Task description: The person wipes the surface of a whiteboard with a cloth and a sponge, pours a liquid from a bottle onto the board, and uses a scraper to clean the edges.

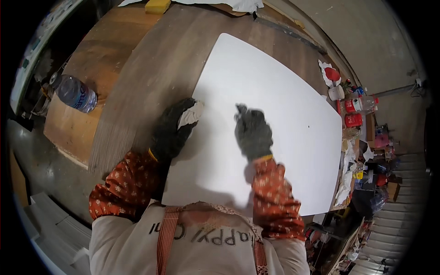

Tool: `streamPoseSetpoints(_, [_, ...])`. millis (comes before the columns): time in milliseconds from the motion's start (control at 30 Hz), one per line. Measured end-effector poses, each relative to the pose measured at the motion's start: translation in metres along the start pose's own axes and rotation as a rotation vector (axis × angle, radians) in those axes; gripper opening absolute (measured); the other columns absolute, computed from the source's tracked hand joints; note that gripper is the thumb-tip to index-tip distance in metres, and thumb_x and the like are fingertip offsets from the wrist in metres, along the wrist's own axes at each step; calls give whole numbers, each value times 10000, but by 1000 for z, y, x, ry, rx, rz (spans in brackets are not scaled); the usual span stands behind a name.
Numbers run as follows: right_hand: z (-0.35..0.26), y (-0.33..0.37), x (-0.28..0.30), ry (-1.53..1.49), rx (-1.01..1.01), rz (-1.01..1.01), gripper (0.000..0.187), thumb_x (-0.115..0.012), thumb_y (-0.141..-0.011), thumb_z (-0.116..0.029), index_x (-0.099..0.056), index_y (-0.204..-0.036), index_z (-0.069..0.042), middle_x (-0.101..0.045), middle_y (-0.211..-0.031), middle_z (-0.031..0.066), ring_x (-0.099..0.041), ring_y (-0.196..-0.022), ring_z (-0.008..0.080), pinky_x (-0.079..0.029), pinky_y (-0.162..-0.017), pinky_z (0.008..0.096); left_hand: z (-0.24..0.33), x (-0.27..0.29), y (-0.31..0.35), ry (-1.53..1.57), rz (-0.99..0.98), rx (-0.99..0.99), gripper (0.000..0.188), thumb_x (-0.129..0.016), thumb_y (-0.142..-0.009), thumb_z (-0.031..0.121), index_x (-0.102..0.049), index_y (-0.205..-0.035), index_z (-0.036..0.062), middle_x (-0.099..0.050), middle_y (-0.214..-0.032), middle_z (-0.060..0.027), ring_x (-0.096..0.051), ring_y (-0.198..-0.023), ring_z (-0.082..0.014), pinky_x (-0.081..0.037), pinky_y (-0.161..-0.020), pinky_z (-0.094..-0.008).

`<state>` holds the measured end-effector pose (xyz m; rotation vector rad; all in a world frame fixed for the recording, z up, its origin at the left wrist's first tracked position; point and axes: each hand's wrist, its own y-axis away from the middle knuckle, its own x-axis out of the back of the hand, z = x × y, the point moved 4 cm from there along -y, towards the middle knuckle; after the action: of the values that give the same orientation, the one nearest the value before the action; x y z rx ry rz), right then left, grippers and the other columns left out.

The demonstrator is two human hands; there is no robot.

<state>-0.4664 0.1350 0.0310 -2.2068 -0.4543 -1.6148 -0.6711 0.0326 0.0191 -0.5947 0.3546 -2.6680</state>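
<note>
A large white panel (pixel 298 137) with rounded corners lies in front of me. My left hand (pixel 170 130), in a dark work glove, is at the panel's left edge. Its fingers are closed on a crumpled off-white rag (pixel 191 114). Over the middle of the panel is my right hand (pixel 253 134), gloved the same way and a little blurred. The right fingers are drawn together toward the thumb; whatever they may pinch is too small to make out. Red flowered sleeve covers reach both wrists. A small dark speck (pixel 308 126) shows on the panel's right part.
Under the panel is a stack of brown boards (pixel 133 91). A water bottle (pixel 77 94) rests on the wooden surface at left, and a yellow sponge (pixel 157 6) lies at the far edge. Bottles, a red can (pixel 353 120) and clutter line the right side.
</note>
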Motion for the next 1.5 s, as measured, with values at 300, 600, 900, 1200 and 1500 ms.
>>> streamPoseSetpoints(300, [15,-49,-5,182,9,52,281,-479,-903,-378,-593,-1066,-180,-599,-986,138,-607,-854,335,-500,-738,448,-16,-6,11,387,47,184,398,-582,-842,98,-510,-1218,-15,-572,-1135,-183,-582,-1039,-295,-471,-881,-369])
streamPoseSetpoints(600, [15,-49,-12,238,32,-155,333,-467,-910,-308,-498,-1201,-148,-528,-1067,148,-599,-859,305,-501,-706,436,-5,-1,6,136,-78,22,477,-545,-880,49,-396,-1330,0,-491,-1277,-111,-486,-1157,-200,-433,-928,-304])
streamPoseSetpoints(900, [-1,-27,-6,176,232,99,291,-483,-894,-282,-530,-1136,-127,-563,-951,109,-598,-725,282,-512,-633,433,-5,-5,9,244,-93,98,464,-544,-890,78,-399,-1319,-25,-486,-1283,-125,-480,-1168,-201,-402,-970,-320])
streamPoseSetpoints(1200, [6,-42,-12,210,134,64,299,-471,-900,-314,-539,-1137,-146,-553,-982,122,-613,-710,308,-514,-649,456,-5,-7,14,263,-53,49,451,-538,-874,29,-420,-1308,-7,-479,-1285,-130,-468,-1185,-214,-390,-990,-334])
streamPoseSetpoints(1500, [0,-45,-13,196,-31,-70,320,-480,-896,-311,-577,-1167,-170,-585,-999,131,-603,-802,344,-506,-693,459,0,-3,11,205,47,-23,411,-565,-848,116,-512,-1239,-2,-575,-1177,-172,-562,-1086,-300,-433,-951,-375])
